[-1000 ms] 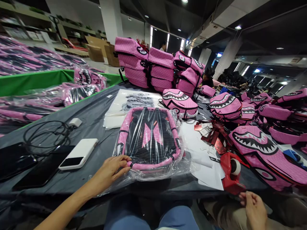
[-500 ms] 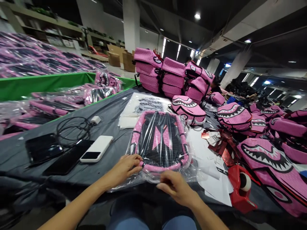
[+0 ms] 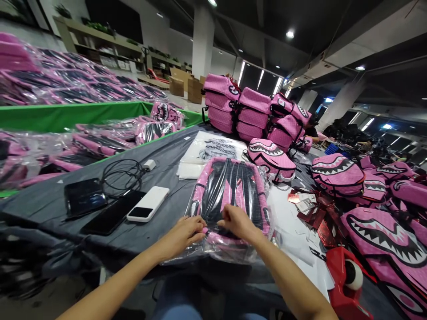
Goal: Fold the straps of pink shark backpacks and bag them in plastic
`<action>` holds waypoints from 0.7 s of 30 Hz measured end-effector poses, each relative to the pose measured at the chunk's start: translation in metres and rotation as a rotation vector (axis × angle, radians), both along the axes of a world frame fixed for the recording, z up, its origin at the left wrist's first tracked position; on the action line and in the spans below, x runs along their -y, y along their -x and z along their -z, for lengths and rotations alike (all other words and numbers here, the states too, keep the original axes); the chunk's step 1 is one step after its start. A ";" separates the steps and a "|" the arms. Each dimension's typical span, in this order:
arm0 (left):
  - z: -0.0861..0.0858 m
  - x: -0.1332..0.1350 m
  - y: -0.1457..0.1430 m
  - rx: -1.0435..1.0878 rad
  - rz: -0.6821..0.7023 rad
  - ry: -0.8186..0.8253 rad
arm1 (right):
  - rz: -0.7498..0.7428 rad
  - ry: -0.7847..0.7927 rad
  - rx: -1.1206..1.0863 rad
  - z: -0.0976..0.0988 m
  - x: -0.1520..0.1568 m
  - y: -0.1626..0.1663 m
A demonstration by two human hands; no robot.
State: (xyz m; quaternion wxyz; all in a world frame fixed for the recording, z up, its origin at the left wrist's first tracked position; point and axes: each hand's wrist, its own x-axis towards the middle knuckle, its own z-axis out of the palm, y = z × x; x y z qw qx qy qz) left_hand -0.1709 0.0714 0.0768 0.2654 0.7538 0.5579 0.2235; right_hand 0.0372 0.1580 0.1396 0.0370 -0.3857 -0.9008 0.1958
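A pink and black backpack (image 3: 217,191) lies in a clear plastic bag (image 3: 230,252) at the near edge of the table, straps side up. My left hand (image 3: 187,232) is at its lower left corner, thumb and fingers closed on the plastic. Over the lower middle of the backpack is my right hand (image 3: 237,222), its fingers curled in a pinch on the plastic film. The loose mouth of the bag spreads crumpled along the near side.
Left are a white power bank (image 3: 148,204), dark phones (image 3: 85,195) and a black cable (image 3: 122,175). Behind lies a stack of printed plastic bags (image 3: 213,149). Right are red tags (image 3: 322,213), a red tape dispenser (image 3: 345,284) and pink shark-mouth backpacks (image 3: 383,235). A green-walled bin (image 3: 110,116) holds wrapped backpacks.
My right hand has moved up from the near edge onto the lower middle of the wrapped backpack. My left hand stays at the lower left corner. The view has shifted left.
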 end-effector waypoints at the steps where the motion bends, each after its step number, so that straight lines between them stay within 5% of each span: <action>1: 0.000 0.000 0.000 0.008 0.000 0.006 | -0.048 -0.027 -0.008 0.003 0.009 0.000; 4: 0.002 0.000 0.000 0.027 -0.014 0.028 | -0.159 -0.104 0.069 0.021 0.030 0.012; 7: 0.004 0.000 -0.003 0.050 -0.060 0.057 | -0.100 -0.085 0.190 0.034 0.032 0.032; 11: -0.006 -0.001 0.001 0.140 -0.112 0.119 | -0.061 -0.035 0.123 0.030 0.024 0.032; 16: -0.013 -0.016 0.031 0.352 -0.372 0.141 | 0.041 -0.269 -0.528 0.034 0.034 -0.074; 19: 0.006 -0.030 0.043 0.464 -0.600 0.178 | 0.314 -0.709 -0.681 0.048 0.049 -0.165; 21: 0.022 -0.038 0.039 0.566 -0.672 0.229 | 0.382 -0.807 -0.687 0.057 0.055 -0.207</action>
